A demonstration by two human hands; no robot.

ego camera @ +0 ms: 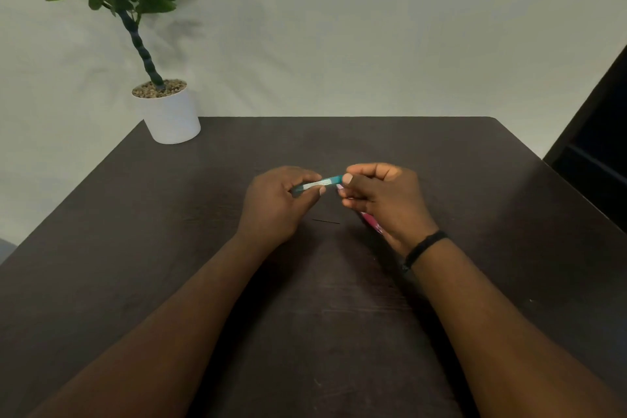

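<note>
A slim teal and white tube-shaped item (322,182) is held level above the dark table (169,231), between both hands. My left hand (276,204) grips its left end with curled fingers and thumb. My right hand (380,197) pinches its right end. A pink object (371,224) is also tucked under the right hand's palm, mostly hidden. A thin dark pin-like sliver (326,221) lies on the table just below the hands.
A white pot (171,115) with a green plant stands at the table's far left corner. A pale wall (339,27) rises behind the table. Dark furniture (597,153) stands at the right edge.
</note>
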